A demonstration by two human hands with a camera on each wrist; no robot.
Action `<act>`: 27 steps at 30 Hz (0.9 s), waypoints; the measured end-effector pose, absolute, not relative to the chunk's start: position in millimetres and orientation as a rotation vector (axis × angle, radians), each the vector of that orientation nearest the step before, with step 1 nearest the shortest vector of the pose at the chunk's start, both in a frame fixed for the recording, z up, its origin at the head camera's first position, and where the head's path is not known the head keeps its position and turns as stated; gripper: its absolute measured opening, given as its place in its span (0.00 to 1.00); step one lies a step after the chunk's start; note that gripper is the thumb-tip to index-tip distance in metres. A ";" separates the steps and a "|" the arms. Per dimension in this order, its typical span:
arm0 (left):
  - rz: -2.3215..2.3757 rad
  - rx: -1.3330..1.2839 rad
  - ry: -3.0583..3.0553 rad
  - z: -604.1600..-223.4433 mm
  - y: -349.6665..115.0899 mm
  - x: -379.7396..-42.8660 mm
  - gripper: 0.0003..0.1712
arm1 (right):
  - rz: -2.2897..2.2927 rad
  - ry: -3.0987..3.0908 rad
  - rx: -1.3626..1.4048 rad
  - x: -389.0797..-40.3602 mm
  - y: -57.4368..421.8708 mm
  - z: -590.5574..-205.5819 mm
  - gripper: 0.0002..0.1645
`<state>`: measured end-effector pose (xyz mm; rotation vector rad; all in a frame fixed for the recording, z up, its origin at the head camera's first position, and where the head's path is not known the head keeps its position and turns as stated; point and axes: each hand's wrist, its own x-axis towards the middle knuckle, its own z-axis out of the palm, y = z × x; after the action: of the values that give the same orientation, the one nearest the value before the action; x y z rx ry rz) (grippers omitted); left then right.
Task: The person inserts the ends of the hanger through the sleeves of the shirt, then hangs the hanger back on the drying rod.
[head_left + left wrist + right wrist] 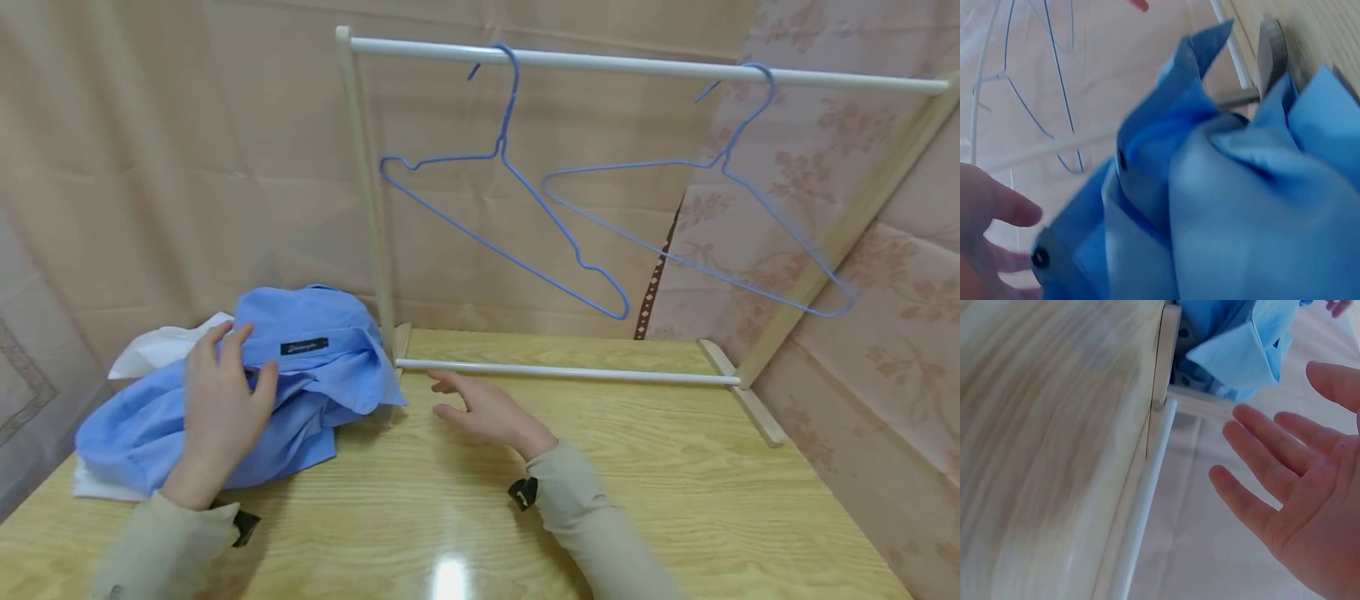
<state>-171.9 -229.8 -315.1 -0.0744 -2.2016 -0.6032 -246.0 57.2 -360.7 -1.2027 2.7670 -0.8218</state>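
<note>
A crumpled blue button-up shirt (300, 392) with a dark label at its collar lies at the table's left. My left hand (228, 404) hovers over the shirt's near side, fingers apart. In the left wrist view its fingers (1019, 206) are beside the shirt's buttoned edge (1054, 256), with nothing between them. To the right of the shirt, my right hand (487, 408) is held over the table, pointing left. The right wrist view shows its palm and spread fingers (1272, 450) holding nothing, a short way from the collar (1247, 356).
White cloth (161, 346) shows beneath and behind the shirt. A wooden rack with a white top rail (622, 62) and a lower rail (570, 372) stands at the back of the table (420, 517). Two blue wire hangers, one left (558, 225) and one right (780, 217), hang from it.
</note>
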 end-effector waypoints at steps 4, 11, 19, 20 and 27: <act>-0.604 0.052 -2.353 -319.7 -245.7 -175.1 0.35 | -0.906 2.740 -1.217 -248.4 41.8 -365.5 0.30; -0.589 0.247 -2.713 -326.4 -262.0 -177.3 0.62 | -1.220 2.535 -1.125 -256.2 22.9 -377.8 0.30; -0.612 0.074 -3.041 -331.1 -269.7 -171.7 0.75 | -1.501 2.280 -0.980 -257.6 7.0 -384.4 0.39; -0.620 0.050 -3.032 -332.1 -269.6 -171.6 0.76 | -1.500 2.271 -0.977 -258.1 6.2 -385.5 0.40; -0.678 0.018 -2.808 -333.0 -265.6 -173.5 0.69 | -1.487 2.262 -0.960 -260.9 0.6 -387.9 0.42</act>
<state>-173.5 -265.6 -333.0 0.0176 -2.8083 -0.6780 -260.9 0.6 -387.9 -0.9602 2.2616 -1.4869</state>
